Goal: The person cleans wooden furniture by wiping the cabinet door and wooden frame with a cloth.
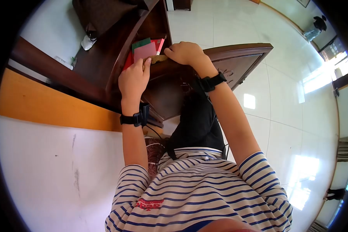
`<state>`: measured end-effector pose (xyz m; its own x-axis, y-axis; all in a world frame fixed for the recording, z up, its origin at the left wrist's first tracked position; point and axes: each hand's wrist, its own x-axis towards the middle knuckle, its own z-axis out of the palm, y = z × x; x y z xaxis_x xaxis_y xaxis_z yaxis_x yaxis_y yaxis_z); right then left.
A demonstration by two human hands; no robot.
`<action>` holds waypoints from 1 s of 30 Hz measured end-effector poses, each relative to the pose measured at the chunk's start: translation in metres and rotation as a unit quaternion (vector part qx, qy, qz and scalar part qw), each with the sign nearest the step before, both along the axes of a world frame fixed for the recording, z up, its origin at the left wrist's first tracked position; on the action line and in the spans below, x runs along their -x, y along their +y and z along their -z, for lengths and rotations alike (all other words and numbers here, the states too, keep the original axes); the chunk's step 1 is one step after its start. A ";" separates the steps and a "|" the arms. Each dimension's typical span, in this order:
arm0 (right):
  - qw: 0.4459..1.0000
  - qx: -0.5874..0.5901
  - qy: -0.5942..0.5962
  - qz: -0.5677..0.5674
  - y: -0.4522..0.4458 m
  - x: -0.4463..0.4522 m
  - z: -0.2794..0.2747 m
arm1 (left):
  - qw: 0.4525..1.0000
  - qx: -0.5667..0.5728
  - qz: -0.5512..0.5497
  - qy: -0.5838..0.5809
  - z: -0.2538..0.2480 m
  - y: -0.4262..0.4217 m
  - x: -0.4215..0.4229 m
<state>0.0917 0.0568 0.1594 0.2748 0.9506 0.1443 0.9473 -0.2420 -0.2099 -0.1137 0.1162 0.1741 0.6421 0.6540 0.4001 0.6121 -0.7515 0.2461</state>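
Note:
A narrow strip of yellow-brown cloth point(157, 59) stretches between my two hands, over the top edge of the dark wooden cabinet door point(236, 52). My left hand point(133, 79) is closed on its left end, with the thumb pointing up along it. At the other end, the fingers of my right hand point(185, 53) are curled down and closed on the cloth, close to the door's top edge. Just behind the cloth, inside the cabinet, lie a pink booklet point(145, 51), a green one point(140, 44) and some red ones point(158, 43).
The door stands swung out over the shiny tiled floor point(286, 104). A dark brown bag point(100, 17) and a white crumpled item point(87, 43) are on the wooden top to the left. Another person point(317, 27) is far off at the upper right.

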 end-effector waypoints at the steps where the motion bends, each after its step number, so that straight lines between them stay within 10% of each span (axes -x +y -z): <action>1: 0.997 -0.051 -0.048 -0.017 -0.003 0.001 0.002 | 1.000 0.001 -0.002 0.000 0.001 -0.001 0.002; 7: 0.930 -0.255 -0.256 -0.065 -0.016 0.009 0.000 | 0.996 -0.039 0.051 -0.059 -0.003 -0.011 0.007; 11: 0.878 -0.441 -0.138 -0.125 -0.029 0.004 0.000 | 0.961 -0.151 0.152 -0.173 0.002 -0.070 0.002; 20: 0.901 -0.333 0.277 0.035 -0.181 0.082 0.034 | 0.923 0.196 0.240 -0.226 0.048 -0.121 0.036; 21: 0.881 -0.239 0.404 0.053 -0.201 0.078 0.047 | 0.937 0.170 0.205 -0.226 0.051 -0.125 0.034; 30: 0.925 -0.179 0.334 -0.032 -0.212 0.096 0.054 | 0.967 -0.043 0.136 -0.210 0.035 -0.127 0.055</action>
<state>-0.0042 -0.1556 0.1051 0.3612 0.8924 0.2706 0.5880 0.0073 -0.8088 -0.1684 -0.0108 0.1388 0.5542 0.4363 0.7089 0.2488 -0.8995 0.3591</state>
